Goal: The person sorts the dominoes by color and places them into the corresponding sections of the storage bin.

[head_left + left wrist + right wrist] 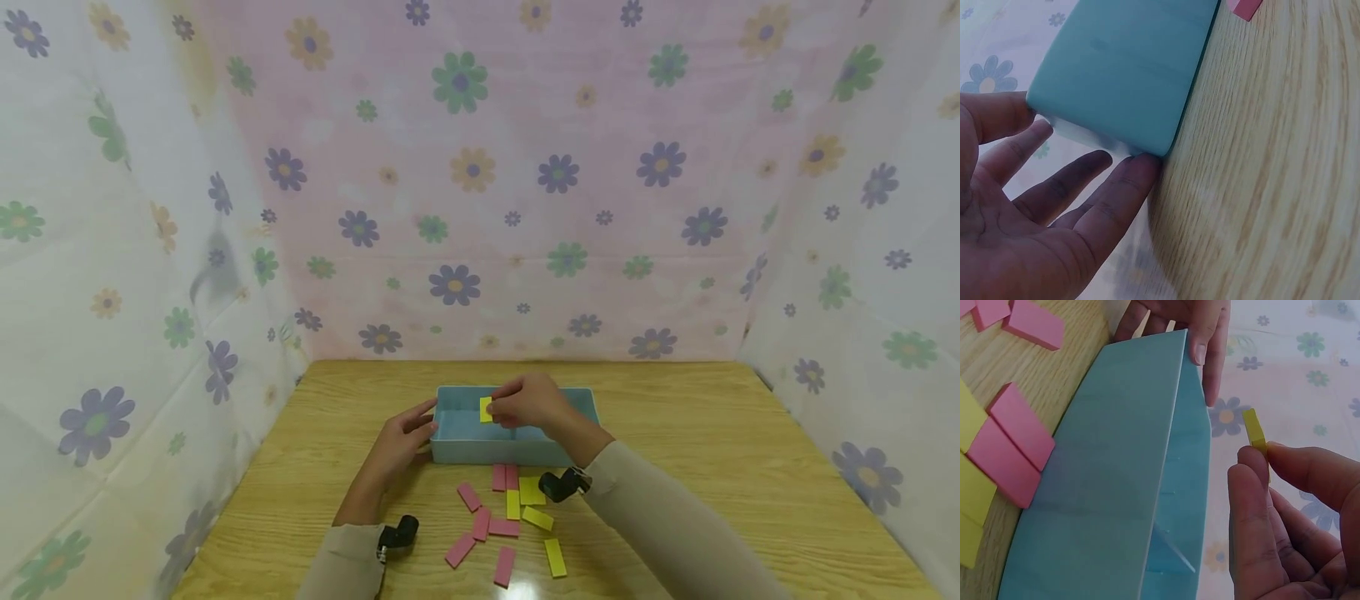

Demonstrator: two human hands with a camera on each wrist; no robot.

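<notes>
My right hand [534, 404] pinches a small flat yellow block [486, 409] between thumb and fingertips, above the light-blue box [468, 452]. In the right wrist view the yellow block [1255, 430] sticks up from the fingertips, apart from the box wall [1104, 444]. At the box's left end is my left hand [399, 443], its fingers spread and fairly straight. The left wrist view shows its fingertips [1141, 164] touching the end of the box [1125, 69]. A low divider [1174, 549] shows inside the box.
In front of the box, pink blocks [504, 567] and yellow blocks [555, 557] lie scattered on the wooden table [675, 467]. Some of them sit close against the box front, below my right wrist. Flowered cloth [517, 275] hangs behind and along both sides.
</notes>
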